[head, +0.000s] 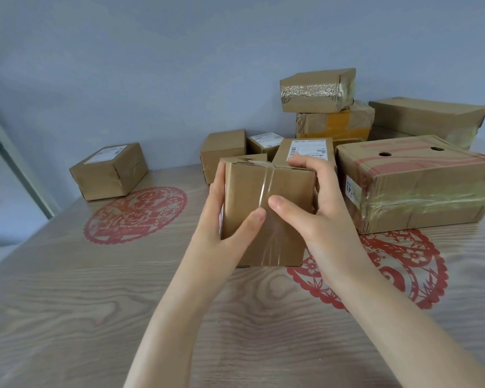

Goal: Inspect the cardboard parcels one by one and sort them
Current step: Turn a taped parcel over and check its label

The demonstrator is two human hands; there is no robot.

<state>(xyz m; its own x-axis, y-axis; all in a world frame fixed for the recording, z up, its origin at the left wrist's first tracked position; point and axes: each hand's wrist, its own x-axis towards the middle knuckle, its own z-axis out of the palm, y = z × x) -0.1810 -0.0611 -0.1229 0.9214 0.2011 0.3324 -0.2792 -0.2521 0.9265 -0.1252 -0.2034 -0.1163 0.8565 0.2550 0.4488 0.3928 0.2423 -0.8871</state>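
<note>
A small taped cardboard parcel (275, 191) is held up over the middle of the wooden table (95, 303). My left hand (221, 222) grips its left side, thumb across the front. My right hand (317, 208) grips its right side, fingers over the top edge and thumb on the clear tape. A lone labelled parcel (109, 172) sits at the back left beside a red paper-cut (136, 214). Behind the held parcel stand three small parcels (224, 152). A large red-striped box (415, 186) lies at the right.
Stacked parcels (319, 91) and a yellow-taped one (336, 121) stand at the back right against the blue wall, with a long box (426, 119) beside them. A second red paper-cut (403, 264) lies under my right forearm. A white frame (17, 163) leans at the left.
</note>
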